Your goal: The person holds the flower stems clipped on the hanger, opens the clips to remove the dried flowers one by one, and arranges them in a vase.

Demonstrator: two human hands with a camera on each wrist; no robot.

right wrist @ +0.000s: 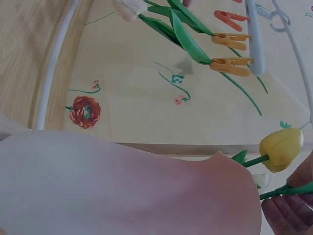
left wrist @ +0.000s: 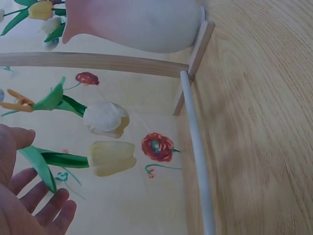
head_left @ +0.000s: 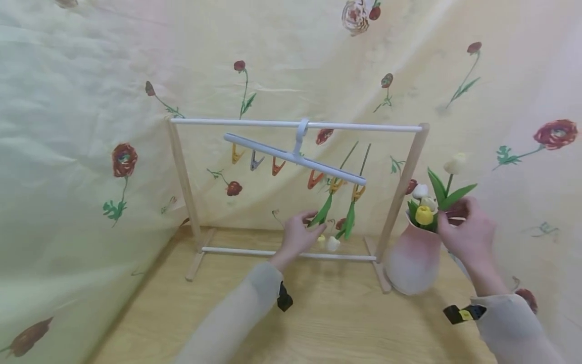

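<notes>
My right hand (head_left: 470, 232) pinches the green stem of a white tulip (head_left: 456, 164) at the mouth of a pink and white vase (head_left: 414, 263). More tulips, including a yellow tulip (right wrist: 281, 149), stand inside that vase. Two tulips hang head down from orange-yellow clips on a tilted white hanger (head_left: 268, 146): a white tulip (left wrist: 105, 118) and a pale yellow tulip (left wrist: 111, 158). Around the pale yellow one's leaves is my left hand (head_left: 297, 233), its fingers spread and loosely bent; the left wrist view shows no firm hold on a leaf.
The hanger hooks over the top bar (head_left: 218, 122) of a wooden-legged rack (head_left: 182, 177). Several other clips, such as a grey clip (head_left: 255, 161), dangle from it. The rack stands on a wood-grain table (head_left: 336, 308), and a flower-printed cloth (head_left: 295, 60) covers the walls behind.
</notes>
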